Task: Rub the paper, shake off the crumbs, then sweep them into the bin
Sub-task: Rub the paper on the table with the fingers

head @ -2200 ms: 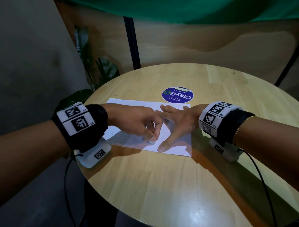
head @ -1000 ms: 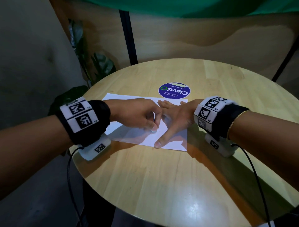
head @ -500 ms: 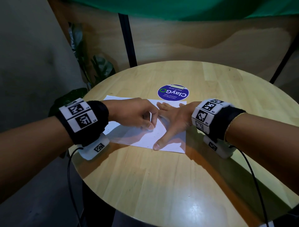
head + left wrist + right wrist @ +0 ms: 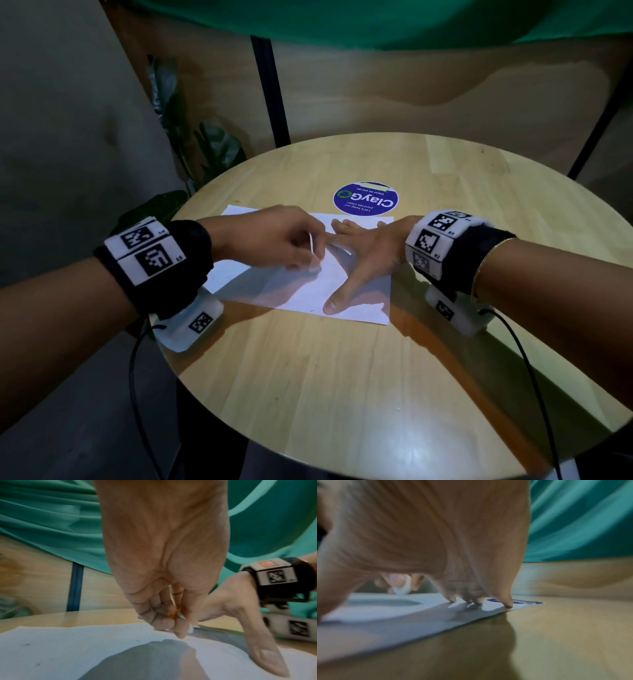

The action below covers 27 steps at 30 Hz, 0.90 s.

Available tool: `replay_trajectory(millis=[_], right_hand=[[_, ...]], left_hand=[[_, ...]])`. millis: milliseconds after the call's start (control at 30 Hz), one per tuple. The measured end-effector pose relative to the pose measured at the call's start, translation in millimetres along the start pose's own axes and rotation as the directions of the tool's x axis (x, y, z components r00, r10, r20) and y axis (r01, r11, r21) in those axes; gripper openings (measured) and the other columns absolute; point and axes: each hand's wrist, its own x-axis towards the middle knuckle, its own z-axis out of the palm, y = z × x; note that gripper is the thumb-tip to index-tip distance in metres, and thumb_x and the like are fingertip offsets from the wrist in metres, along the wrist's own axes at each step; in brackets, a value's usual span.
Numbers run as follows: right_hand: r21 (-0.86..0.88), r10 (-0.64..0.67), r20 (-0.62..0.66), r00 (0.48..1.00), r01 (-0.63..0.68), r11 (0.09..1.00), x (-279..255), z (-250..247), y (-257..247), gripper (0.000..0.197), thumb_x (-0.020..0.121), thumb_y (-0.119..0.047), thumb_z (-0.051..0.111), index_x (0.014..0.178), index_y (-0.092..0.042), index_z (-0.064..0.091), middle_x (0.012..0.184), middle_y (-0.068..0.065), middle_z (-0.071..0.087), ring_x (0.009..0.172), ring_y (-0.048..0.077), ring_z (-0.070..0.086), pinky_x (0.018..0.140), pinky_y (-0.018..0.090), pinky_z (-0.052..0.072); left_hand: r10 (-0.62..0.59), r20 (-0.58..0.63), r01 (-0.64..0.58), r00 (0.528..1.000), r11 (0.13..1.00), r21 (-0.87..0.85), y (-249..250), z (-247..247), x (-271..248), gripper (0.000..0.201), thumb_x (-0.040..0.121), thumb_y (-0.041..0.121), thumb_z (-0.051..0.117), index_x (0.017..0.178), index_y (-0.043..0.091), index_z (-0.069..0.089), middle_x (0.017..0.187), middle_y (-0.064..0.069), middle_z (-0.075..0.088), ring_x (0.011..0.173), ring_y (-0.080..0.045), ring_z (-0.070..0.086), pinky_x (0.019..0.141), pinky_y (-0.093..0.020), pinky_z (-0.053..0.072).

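Note:
A white sheet of paper [image 4: 363, 308] lies on the round wooden table [image 4: 342, 377]. My left hand [image 4: 313, 263] pinches a small white eraser [image 4: 313, 251] and holds its tip down on the middle of the sheet; it is blurred with motion. The wrist views show the eraser [image 4: 190, 629] between the fingertips and again [image 4: 402, 588] past my right palm. My right hand [image 4: 359, 253] lies flat on the paper's right half, fingers spread, thumb [image 4: 257, 649] pressing near the front edge. A few dark specks [image 4: 25, 644] dot the paper [image 4: 68, 649].
A round blue sticker [image 4: 365, 198] sits on the table just behind the paper. A potted plant [image 4: 209, 150] stands off the table's left rear, beside a black post [image 4: 270, 92]. Bare tabletop stretches in front of the sheet. No bin shows in any view.
My left hand has slid the eraser in short strokes over the middle of the sheet, ending slightly farther back. The right hand has stayed planted on the paper.

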Motion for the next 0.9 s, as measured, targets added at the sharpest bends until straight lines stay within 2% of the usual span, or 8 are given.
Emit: replay_trajectory(millis=[67, 167, 267, 333, 500, 633, 767, 900], right_hand=[[0.116, -0.024, 0.04, 0.999, 0.02, 0.993, 0.1, -3.7, 7.4, 0.133, 0.062, -0.084, 0.08, 0.162, -0.058, -0.004, 0.174, -0.017, -0.02, 0.159, 0.006, -0.02, 0.129, 0.056, 0.0], [0.174, -0.05, 0.027, 0.998, 0.044, 0.984, -2.4, -2.7, 15.7, 0.129, 0.054, -0.086, 0.082, 0.157, -0.067, 0.006, 0.173, -0.023, -0.018, 0.161, 0.007, -0.011, 0.13, 0.054, 0.007], [0.128, -0.026, -0.013, 1.0, 0.027, 0.991, -5.4, 2.6, 19.4, 0.138, 0.045, -0.097, 0.076, 0.161, -0.061, 0.009, 0.172, -0.029, -0.014, 0.163, 0.012, -0.001, 0.129, 0.053, 0.012], [0.074, 0.005, 0.014, 1.0, -0.006, 0.997, -11.4, 3.8, 15.9, 0.142, 0.051, -0.096, 0.074, 0.164, -0.055, -0.001, 0.171, -0.028, -0.02, 0.163, 0.018, -0.006, 0.128, 0.055, 0.007], [0.004, 0.012, 0.034, 0.999, -0.013, 1.0, -19.5, 1.0, 4.3, 0.128, 0.066, -0.087, 0.074, 0.165, -0.05, 0.002, 0.173, -0.021, -0.021, 0.163, 0.025, -0.011, 0.127, 0.054, 0.001], [-0.012, 0.031, 0.039, 0.999, -0.031, 0.999, -17.3, 4.3, 6.3, 0.14, 0.058, -0.093, 0.072, 0.164, -0.052, -0.011, 0.17, -0.023, -0.028, 0.162, 0.027, -0.014, 0.126, 0.057, 0.0], [-0.025, 0.002, 0.039, 0.999, -0.001, 1.0, -9.2, 7.1, 7.7, 0.147, 0.049, -0.102, 0.067, 0.162, -0.054, -0.015, 0.169, -0.022, -0.031, 0.162, 0.022, -0.017, 0.129, 0.057, -0.004], [-0.034, 0.008, 0.026, 1.0, -0.007, 0.999, -15.2, 7.7, 5.6, 0.14, 0.064, -0.091, 0.071, 0.166, -0.045, -0.013, 0.17, -0.018, -0.03, 0.159, 0.012, -0.021, 0.127, 0.044, -0.008]], left_hand=[[-0.047, -0.091, 0.041, 0.995, 0.997, -0.061, -4.1, -3.0, 2.9, 0.002, 0.101, 0.017, 0.075, 0.102, 0.018, 0.075, 0.081, -0.005, 0.08, 0.074, -0.022, 0.072, 0.077, -0.035, 0.057], [-0.034, -0.021, 0.032, 0.999, 0.997, -0.071, 2.8, 6.0, 6.8, 0.004, 0.101, 0.019, 0.076, 0.103, 0.018, 0.073, 0.084, -0.003, 0.081, 0.076, -0.016, 0.072, 0.079, -0.035, 0.057], [0.025, 0.112, -0.017, 0.993, 0.997, -0.072, 12.6, 16.0, 7.0, 0.005, 0.099, 0.016, 0.077, 0.1, 0.014, 0.072, 0.093, -0.01, 0.082, 0.08, -0.023, 0.075, 0.078, -0.033, 0.059], [0.071, 0.238, -0.046, 0.969, 0.993, -0.11, 18.0, 16.3, 6.7, 0.004, 0.099, 0.011, 0.076, 0.101, 0.009, 0.074, 0.095, -0.015, 0.081, 0.077, -0.024, 0.073, 0.076, -0.028, 0.059], [0.089, 0.017, -0.089, 0.996, 0.996, -0.011, 13.4, 15.6, 16.5, 0.004, 0.096, 0.014, 0.078, 0.096, 0.018, 0.076, 0.086, 0.004, 0.08, 0.076, -0.01, 0.072, 0.075, -0.029, 0.056], [0.132, 0.266, -0.101, 0.955, 0.986, -0.13, 18.5, 17.9, 11.6, 0.003, 0.098, 0.008, 0.077, 0.098, 0.007, 0.074, 0.093, -0.014, 0.082, 0.079, -0.024, 0.075, 0.077, -0.035, 0.06], [0.056, 0.034, -0.055, 0.998, 0.998, -0.006, 8.1, 11.3, 16.6, 0.005, 0.097, 0.017, 0.079, 0.095, 0.019, 0.075, 0.09, 0.001, 0.083, 0.08, -0.016, 0.076, 0.078, -0.038, 0.061], [0.095, 0.258, -0.079, 0.962, 0.994, -0.07, 20.9, 19.5, 12.6, 0.006, 0.099, 0.016, 0.079, 0.099, 0.012, 0.074, 0.085, 0.003, 0.079, 0.074, -0.014, 0.073, 0.072, -0.024, 0.055]])
